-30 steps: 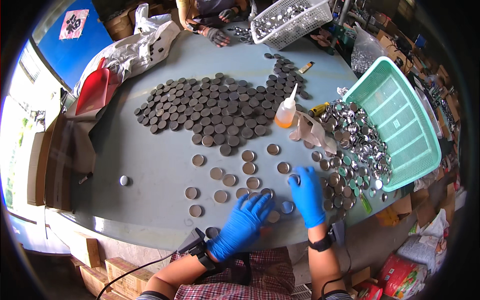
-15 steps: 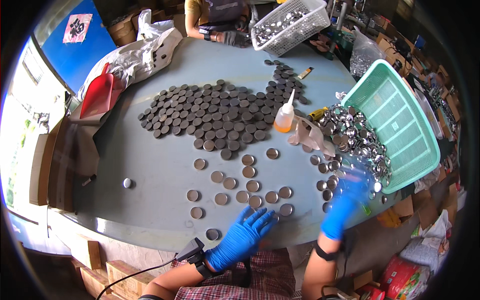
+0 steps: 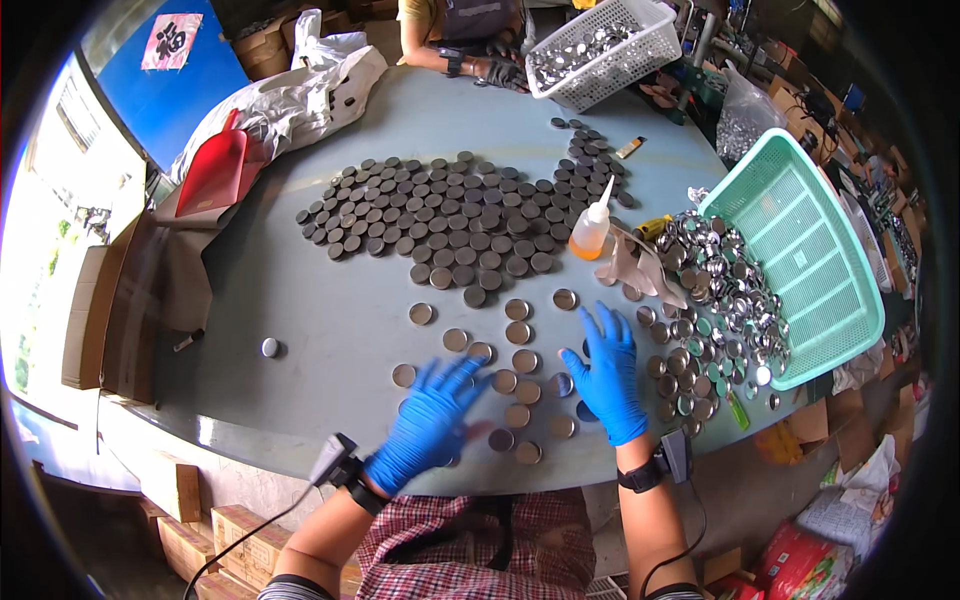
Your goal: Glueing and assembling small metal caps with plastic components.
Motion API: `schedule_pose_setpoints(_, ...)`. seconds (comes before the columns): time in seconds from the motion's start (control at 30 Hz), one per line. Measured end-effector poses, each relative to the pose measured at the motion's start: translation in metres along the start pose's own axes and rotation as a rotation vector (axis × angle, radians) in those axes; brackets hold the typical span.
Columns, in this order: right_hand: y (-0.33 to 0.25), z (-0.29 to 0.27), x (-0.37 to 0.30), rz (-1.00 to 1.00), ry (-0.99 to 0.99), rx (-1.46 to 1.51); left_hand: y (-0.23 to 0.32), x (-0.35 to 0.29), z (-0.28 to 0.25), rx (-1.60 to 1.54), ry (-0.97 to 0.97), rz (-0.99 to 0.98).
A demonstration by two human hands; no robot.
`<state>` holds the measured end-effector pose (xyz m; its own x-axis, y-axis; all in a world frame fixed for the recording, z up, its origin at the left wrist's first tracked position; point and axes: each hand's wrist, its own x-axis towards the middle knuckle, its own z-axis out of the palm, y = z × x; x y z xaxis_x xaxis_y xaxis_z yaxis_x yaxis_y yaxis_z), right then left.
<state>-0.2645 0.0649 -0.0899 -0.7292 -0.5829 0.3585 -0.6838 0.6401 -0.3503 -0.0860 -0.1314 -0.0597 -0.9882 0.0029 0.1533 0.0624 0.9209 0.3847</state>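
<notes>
A cluttered workshop surrounds a round grey-blue table (image 3: pixel 300 300), with cardboard boxes on the floor at its left and packed goods at its right. Both of the person's hands wear blue gloves and lie over the near edge of the table. The left hand (image 3: pixel 425 425) is spread flat, fingers extended and blurred, palm down on a loose group of small round metal caps (image 3: pixel 517 333) that lie singly in rough rows; it grips nothing that can be made out. The right hand (image 3: pixel 606 375) is also open and flat, fingers pointing away from the person, resting on the caps at the right end of the same group, grasping nothing visible. Just to its right, a heap of shiny metal lids (image 3: pixel 715 290) spills from a tilted green plastic basket (image 3: pixel 810 250) at the table's right edge. Beyond the hands, toward the middle of the table, a wide patch of dark round discs (image 3: pixel 450 225) lies packed edge to edge. A squeeze bottle with orange liquid (image 3: pixel 590 230) stands upright beside that patch, near the heap. A single cap (image 3: pixel 269 347) sits alone near the left edge. At the far edge stands a white basket (image 3: pixel 610 50) full of metal parts, with another person's hands (image 3: pixel 495 68) touching its left side. A red dustpan (image 3: pixel 215 170) and a white sack (image 3: pixel 290 95) rest at the far left edge.
</notes>
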Motion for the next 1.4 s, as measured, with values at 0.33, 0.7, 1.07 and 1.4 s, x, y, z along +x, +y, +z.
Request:
schedule_pose_setpoints(0.33,-0.046,0.038,0.022,-0.345,-0.218,0.111,-0.091,0.022,0.013,0.01,-0.026,-0.013)
schedule_pose_setpoints(0.7,-0.023,-0.039,-0.079,0.127,0.087,0.393,-0.004,-0.055,0.006,-0.102,-0.086,0.029)
schedule_pose_setpoints(1.07,-0.044,-0.031,-0.073,0.727,0.107,1.447,0.014,-0.048,0.023,-0.206,-0.09,0.126)
schedule_pose_setpoints(1.4,0.022,0.062,0.076,0.83,-0.157,2.933,-0.026,-0.037,0.027,-0.05,0.152,-0.34)
